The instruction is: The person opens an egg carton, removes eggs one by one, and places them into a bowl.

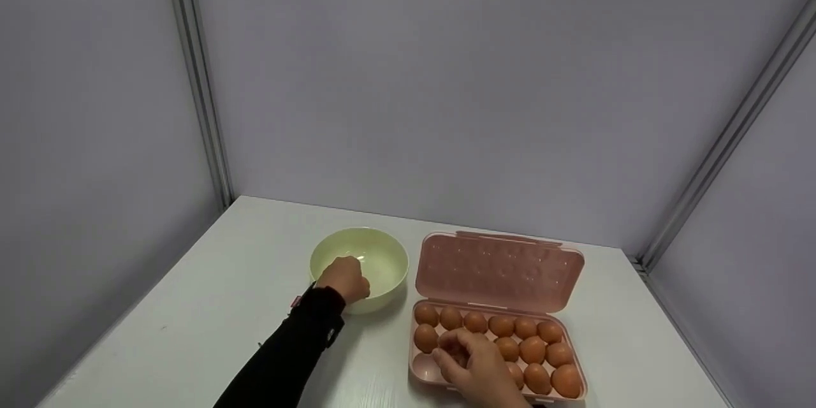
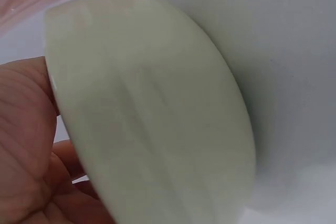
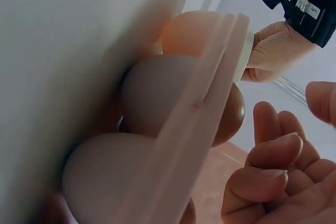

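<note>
A light-green bowl [image 1: 387,261] stands left of an open pink egg carton [image 1: 426,370]. My left hand [image 1: 345,277] reaches over the bowl's near rim, its fingers down inside. In the left wrist view the bowl's wall [image 2: 157,108] hides the fingertips, so I cannot tell whether they hold anything. Over the front left part of the carton hovers my right hand [image 1: 481,370], thumb and forefinger apart around a brown egg. Its fingers [image 3: 270,153] are loosely bent beside the carton's edge in the right wrist view. The front left cup holds no egg.
Brown eggs [image 1: 532,349] fill the other visible cups of the carton. Its lid [image 1: 500,273] leans back behind them. Bowl and carton share a white table [image 1: 191,306], with grey panels [image 1: 433,89] around its back and sides.
</note>
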`<state>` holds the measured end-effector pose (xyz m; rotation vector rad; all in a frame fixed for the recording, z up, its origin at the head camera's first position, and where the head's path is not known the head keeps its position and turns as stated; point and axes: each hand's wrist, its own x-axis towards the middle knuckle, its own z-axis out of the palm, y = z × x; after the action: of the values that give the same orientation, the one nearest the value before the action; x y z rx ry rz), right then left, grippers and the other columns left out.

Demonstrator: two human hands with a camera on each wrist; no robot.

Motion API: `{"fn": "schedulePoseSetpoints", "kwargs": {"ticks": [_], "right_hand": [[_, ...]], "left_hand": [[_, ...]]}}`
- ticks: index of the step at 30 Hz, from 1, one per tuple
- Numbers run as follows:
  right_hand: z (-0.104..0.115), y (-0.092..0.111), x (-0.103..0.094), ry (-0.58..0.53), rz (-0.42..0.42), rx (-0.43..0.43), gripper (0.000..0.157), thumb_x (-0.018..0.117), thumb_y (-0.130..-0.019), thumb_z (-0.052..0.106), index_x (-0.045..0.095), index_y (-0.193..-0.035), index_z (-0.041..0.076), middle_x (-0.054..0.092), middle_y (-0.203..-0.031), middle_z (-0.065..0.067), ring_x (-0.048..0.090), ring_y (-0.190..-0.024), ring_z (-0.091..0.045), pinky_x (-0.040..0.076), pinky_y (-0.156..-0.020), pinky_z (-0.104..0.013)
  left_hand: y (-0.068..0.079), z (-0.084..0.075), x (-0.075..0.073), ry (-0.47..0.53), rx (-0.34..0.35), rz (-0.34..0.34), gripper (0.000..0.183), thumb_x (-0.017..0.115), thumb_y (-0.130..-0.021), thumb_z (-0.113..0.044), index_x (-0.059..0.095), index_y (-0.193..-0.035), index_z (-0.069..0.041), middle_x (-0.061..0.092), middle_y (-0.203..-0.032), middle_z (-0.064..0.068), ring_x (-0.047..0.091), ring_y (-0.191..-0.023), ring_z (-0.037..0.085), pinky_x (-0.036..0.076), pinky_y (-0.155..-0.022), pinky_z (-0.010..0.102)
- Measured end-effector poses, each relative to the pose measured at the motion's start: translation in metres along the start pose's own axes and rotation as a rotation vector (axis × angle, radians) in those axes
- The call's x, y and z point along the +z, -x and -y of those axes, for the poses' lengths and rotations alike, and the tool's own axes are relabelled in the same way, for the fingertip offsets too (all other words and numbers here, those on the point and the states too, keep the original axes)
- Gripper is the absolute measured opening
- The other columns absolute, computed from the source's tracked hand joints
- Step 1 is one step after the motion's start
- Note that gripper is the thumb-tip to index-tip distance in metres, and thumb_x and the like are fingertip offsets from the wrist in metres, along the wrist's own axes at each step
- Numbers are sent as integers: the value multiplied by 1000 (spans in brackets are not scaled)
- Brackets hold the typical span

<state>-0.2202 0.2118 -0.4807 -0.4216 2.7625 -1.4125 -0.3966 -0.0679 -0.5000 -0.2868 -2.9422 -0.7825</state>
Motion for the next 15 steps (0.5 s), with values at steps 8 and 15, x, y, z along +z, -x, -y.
{"fn": "schedulePoseSetpoints", "kwargs": {"ticks": [8, 15], "right_hand": [[-3, -2, 1, 19, 18, -39, 22, 72, -103, 31, 74, -111, 11, 67, -94, 6, 57, -83, -6, 50, -72, -20], [-5, 0, 3, 25, 27, -85, 23, 72, -103, 33, 74, -111, 12, 68, -94, 7, 55, -81, -2, 49, -70, -19]], "left_hand": [[9, -14, -17, -41, -46, 41, 10, 67, -73, -4, 60, -66, -6, 55, -67, 4, 45, -58, 20, 43, -53, 35], [21, -29, -31, -131, -110, 51, 18, 73, -77, -6, 60, -64, -8, 65, -72, 5, 50, -65, 21, 53, -60, 43]]}}
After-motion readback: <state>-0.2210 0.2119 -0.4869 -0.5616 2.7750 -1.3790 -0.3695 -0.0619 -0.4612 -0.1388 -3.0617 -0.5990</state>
